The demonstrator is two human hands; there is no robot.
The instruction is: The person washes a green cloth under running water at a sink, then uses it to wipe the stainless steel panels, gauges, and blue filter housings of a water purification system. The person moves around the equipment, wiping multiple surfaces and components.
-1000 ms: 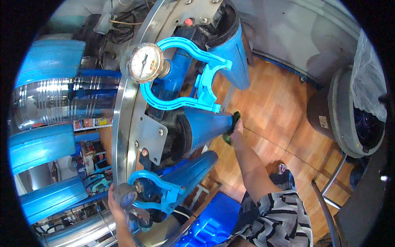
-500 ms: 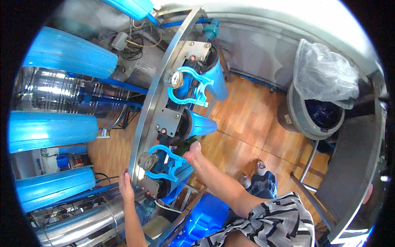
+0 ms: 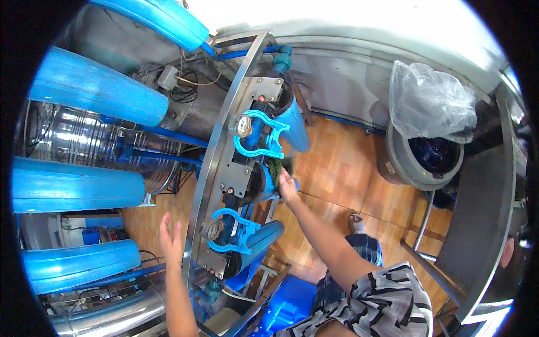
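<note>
My right hand (image 3: 288,186) presses a dark green scouring pad (image 3: 275,167) against the middle blue filter housing (image 3: 268,181), which hangs from a steel frame (image 3: 206,174). Part of the pad is hidden by the housing and my fingers. To the left of the frame, my left hand (image 3: 172,238) is raised, fingers apart and holding nothing. A near filter housing (image 3: 261,244) and a far one (image 3: 295,126) hang on either side of the middle one. Light blue clamp brackets (image 3: 242,231) and a round pressure gauge (image 3: 242,124) are fixed along the frame.
Several large blue cylinders (image 3: 78,184) and steel tanks lie at the left. A grey bin (image 3: 396,154) topped by a clear plastic bag (image 3: 432,101) stands at the right, beside a dark panel (image 3: 477,208). A blue container (image 3: 289,303) sits close to my legs.
My right hand has moved away from me, from beside the near housing to the middle one. My left hand has come off the steel frame's edge. The view has shifted slightly.
</note>
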